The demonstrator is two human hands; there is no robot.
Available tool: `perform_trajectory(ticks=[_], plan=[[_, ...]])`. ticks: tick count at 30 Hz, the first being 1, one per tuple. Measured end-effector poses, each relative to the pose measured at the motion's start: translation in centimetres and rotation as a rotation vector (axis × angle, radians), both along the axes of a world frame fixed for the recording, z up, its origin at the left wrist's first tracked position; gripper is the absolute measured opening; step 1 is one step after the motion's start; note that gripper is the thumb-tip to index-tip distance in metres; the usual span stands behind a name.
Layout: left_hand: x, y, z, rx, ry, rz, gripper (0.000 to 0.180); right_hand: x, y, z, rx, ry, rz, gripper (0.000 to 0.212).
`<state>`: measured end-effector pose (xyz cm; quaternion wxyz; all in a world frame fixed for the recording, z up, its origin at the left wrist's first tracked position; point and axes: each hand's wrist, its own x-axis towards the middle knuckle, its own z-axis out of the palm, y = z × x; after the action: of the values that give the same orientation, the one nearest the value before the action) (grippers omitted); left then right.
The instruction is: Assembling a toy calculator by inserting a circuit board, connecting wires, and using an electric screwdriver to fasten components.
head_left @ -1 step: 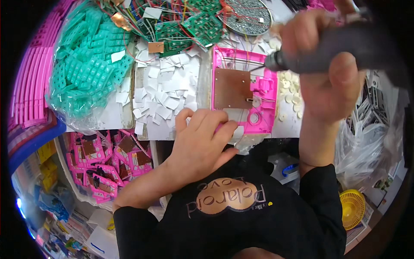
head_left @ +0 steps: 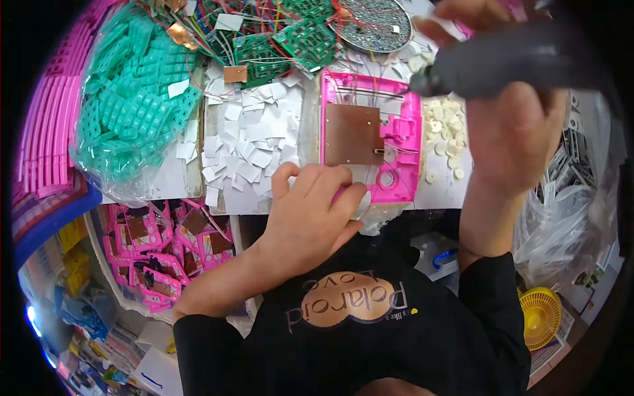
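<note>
A pink plastic casing (head_left: 399, 191) lies on the worktable in front of me, with a brown circuit board (head_left: 354, 134) inside it. At the casing's near left corner is my left hand (head_left: 307, 208), its fingers bent round the edge and holding it. My right hand (head_left: 512, 138) is raised over the right side with a dark electric screwdriver (head_left: 508, 63). The thumb lies below the tool's body and the fingers are at its far side. The screwdriver's narrow end points left, above the casing's far right corner. Its bit is hard to make out.
White paper squares (head_left: 247, 142) and a bag of turquoise keypads (head_left: 142, 105) lie to the left. Wired green circuit boards (head_left: 307, 43) and a round tray of small metal parts (head_left: 373, 26) are behind. Cream discs (head_left: 449, 125) sit right; assembled pink casings (head_left: 155, 264) fill a bin.
The screwdriver's narrow end has moved away from the circuit board, toward the casing's far right corner. The right fingers have shifted on the tool. My left hand stays at the casing's corner.
</note>
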<state>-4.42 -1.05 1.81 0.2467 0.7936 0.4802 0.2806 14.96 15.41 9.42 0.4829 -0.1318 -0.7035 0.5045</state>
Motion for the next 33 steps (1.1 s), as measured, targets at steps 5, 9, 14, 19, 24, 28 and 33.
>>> perform_trajectory(ticks=[5, 9, 14, 19, 24, 28, 33], plan=[[-0.2, 1.8, -0.4, 0.028, 0.068, -0.128, 0.027, 3.7, -5.7, -1.3, 0.357, -0.154, -0.695, 0.054], [-0.4, 2.8, -0.7, 0.028, 0.031, -0.082, 0.015, 3.7, -7.9, -4.0, 0.101, -0.692, -0.281, 0.024], [-0.7, 3.4, 0.1, -0.252, -0.285, 0.095, 0.008, 1.7, -8.4, -6.5, -0.022, -0.733, -0.182, 0.015], [-2.1, 2.9, 0.1, -0.693, -0.576, 0.095, 0.014, 0.9, -8.1, -5.6, -0.202, -0.741, -0.100, 0.013], [-2.8, 4.0, 0.6, -0.826, -0.495, 0.044, 0.014, 0.8, -8.2, -5.7, -0.252, -0.734, -0.101, 0.011], [-1.7, 3.7, 0.7, -0.827, -0.471, 0.127, 0.012, 0.8, -8.6, -6.1, -0.193, -0.712, -0.118, 0.011], [-1.3, 3.7, 1.3, -0.809, -0.382, 0.121, 0.009, 1.1, -8.6, -6.3, -0.174, -0.710, -0.104, 0.011]])
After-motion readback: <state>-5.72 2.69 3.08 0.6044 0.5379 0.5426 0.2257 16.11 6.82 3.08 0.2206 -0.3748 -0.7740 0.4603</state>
